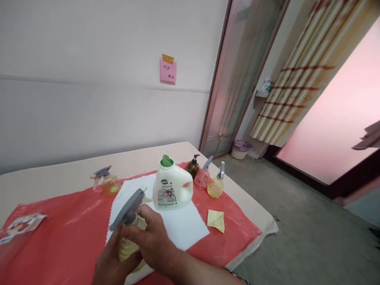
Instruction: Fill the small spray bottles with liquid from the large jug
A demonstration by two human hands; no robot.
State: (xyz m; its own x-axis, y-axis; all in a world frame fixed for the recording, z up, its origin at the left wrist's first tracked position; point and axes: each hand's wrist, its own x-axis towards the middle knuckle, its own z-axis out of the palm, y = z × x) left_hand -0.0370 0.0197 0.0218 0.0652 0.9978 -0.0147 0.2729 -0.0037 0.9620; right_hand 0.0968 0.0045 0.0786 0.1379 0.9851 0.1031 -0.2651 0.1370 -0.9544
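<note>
A yellowish see-through spray bottle [126, 250] with a grey trigger head [128, 209] is held between my two hands at the bottom of the view. My left hand [111, 259] wraps its body from the left and below. My right hand [156, 239] closes round its upper part from the right, just under the trigger head. Behind the bottle, a large cream detergent jug [170, 186] stands upright on a white sheet [190, 229]. Its mouth is uncapped, with a green spout inside.
Beyond the jug's right side stand a dark pump bottle [192, 169], a pink spray bottle [202, 178] and a yellow one [215, 187]. Yellow folded paper [216, 220] lies nearer. Another spray bottle [110, 185] stands left on the red cloth [68, 221], near a packet [23, 227].
</note>
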